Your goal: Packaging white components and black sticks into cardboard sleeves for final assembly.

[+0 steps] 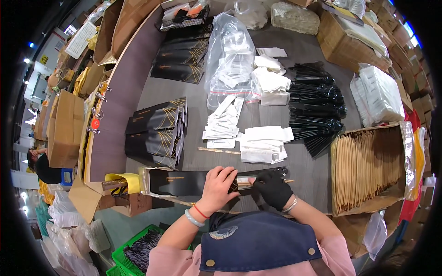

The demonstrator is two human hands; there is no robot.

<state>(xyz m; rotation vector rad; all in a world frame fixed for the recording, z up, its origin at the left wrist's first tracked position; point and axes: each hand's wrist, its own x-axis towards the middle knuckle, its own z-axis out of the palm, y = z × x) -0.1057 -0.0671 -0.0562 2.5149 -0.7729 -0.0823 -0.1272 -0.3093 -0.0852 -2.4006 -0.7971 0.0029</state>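
Observation:
My bare left hand [218, 187] grips a black paper sleeve [177, 182] with gold lines, close to its right end. It lies level along the table's near edge. My right hand [273, 188], in a black fingerless glove, pinches a bundle at the sleeve's mouth. From the bundle a thin wooden stick [290, 181] and a black wrapped utensil [280, 172] stick out to the right; the rest is hidden under my fingers. Just beyond my hands lie white napkin packets [263, 145] and slim white sachets [223, 125].
Black sleeves [156, 119] are stacked at left. Black wrapped cutlery [317, 103] is heaped right of a clear bag [230, 60] of sachets. A carton [336, 184] packed with wooden sticks stands near right. A green crate [120, 255] sits below the table, left.

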